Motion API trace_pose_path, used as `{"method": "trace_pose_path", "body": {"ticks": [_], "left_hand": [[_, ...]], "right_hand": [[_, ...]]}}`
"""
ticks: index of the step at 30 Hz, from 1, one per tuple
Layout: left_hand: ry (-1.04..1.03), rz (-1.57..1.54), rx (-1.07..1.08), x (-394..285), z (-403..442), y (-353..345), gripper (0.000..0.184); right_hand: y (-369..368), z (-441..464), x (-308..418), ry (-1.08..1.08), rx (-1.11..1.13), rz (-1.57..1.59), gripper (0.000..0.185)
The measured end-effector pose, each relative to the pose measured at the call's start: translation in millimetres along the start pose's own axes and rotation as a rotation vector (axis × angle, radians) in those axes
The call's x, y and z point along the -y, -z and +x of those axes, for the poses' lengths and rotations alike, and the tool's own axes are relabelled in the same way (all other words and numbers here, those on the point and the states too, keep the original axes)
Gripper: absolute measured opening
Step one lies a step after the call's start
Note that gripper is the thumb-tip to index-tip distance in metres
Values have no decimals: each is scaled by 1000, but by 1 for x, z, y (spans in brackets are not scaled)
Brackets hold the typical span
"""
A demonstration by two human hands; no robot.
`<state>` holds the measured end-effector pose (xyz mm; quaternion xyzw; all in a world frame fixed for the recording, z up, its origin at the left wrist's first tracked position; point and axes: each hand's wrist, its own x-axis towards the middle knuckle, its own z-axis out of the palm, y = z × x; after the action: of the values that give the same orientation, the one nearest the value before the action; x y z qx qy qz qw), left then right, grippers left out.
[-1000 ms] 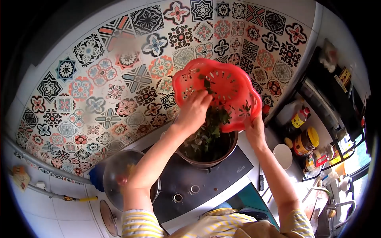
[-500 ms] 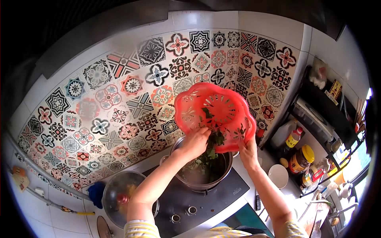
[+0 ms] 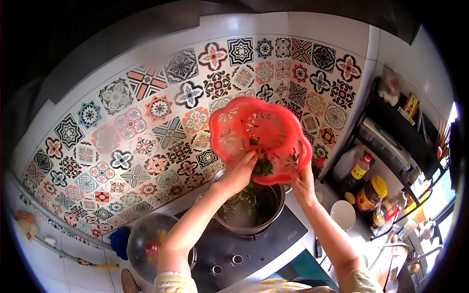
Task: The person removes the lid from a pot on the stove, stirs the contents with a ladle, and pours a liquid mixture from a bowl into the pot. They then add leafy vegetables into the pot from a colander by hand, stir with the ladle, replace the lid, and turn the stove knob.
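Note:
A red plastic colander (image 3: 229, 128) is tilted over a steaming metal pot (image 3: 282, 205), its open side facing me. My right hand (image 3: 303, 186) grips its lower right rim. Inside, dark leafy greens (image 3: 264, 167) lie against the lower wall, with a few leaves stuck higher up. My left hand (image 3: 239, 171) reaches in from the left, its fingers closed at the greens; the fingertips are partly hidden among the leaves. More chopped greens (image 3: 244, 202) sit in the pot, below my hands.
The pot stands on a black stovetop (image 3: 271, 244). At left a glass-lidded pan (image 3: 146, 234) is beside a blue cloth (image 3: 118, 241). A white bowl (image 3: 343, 215), a yellow-lidded jar (image 3: 372, 193) and a black rack (image 3: 391, 127) are to the right. Patterned tiles (image 3: 171, 132) cover the wall behind.
The greens that hung from the colander's lower edge toward the pot have dropped away. The colander and my left hand have shifted slightly up in view.

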<state>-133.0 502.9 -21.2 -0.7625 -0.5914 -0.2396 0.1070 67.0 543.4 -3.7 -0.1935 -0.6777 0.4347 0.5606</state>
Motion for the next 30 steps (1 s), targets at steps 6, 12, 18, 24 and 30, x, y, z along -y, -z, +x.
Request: {"method": "trace_pose_path", "body": {"ticks": [6,12,18,24,30], "left_hand": [[35,-28,-358,-2,23,39,40],[38,-2,-355,-7,18,3,45],[-18,-29,-158,0,4,12,25],[143,254,-336,5,23,36,43],[42,52,-290,-28,1,-6,36]], "right_hand": [[-5,-3,-6,-95,73,82,62],[-10,-2,4,-2,12,-70,64],[-3,2,-6,90,-15,-191,60],[-13,-6,-2,44,-45,-207,51],[-15,3,-8,96,-48,-173,49]]}}
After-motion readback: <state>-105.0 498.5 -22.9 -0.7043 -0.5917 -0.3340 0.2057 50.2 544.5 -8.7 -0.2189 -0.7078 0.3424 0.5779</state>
